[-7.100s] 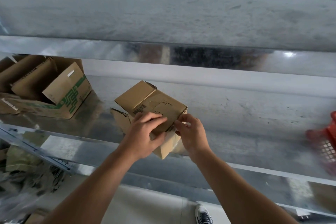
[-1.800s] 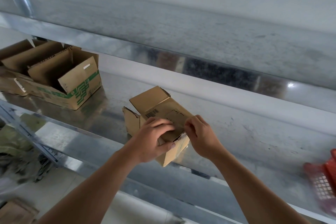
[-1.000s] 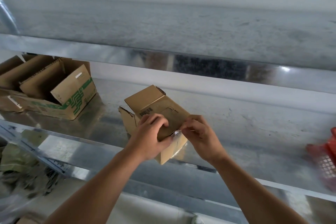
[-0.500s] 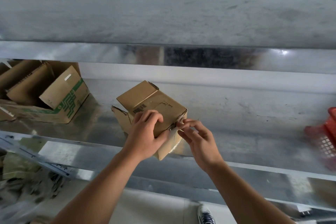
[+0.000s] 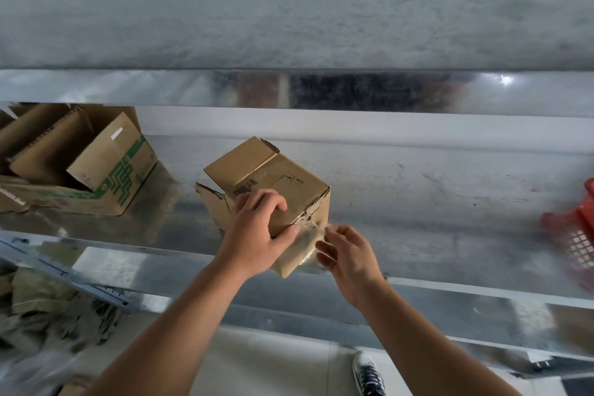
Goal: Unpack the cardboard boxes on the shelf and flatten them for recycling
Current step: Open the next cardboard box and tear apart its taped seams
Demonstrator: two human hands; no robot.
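Observation:
A small brown cardboard box point(image 5: 283, 185) lies tilted on the metal shelf point(image 5: 418, 235), one flap raised at its far left and a barcode on its upper face. My left hand point(image 5: 257, 231) grips the box over its near top edge, thumb on the front face. Clear packing tape point(image 5: 307, 236) is peeled partly off the box's front corner. My right hand point(image 5: 347, 251) pinches the loose end of that tape just right of the box.
A larger open box with green print point(image 5: 109, 180) sits at the shelf's left end. A red plastic basket point(image 5: 575, 235) stands at the right edge. Another metal shelf point(image 5: 289, 87) hangs overhead. Below left lies crumpled packing material point(image 5: 48, 305); a shoe point(image 5: 368, 373) is on the floor.
My right hand has drawn down and right from the box's top corner, pulling the clear tape off the front face. The left hand stays clamped on the box.

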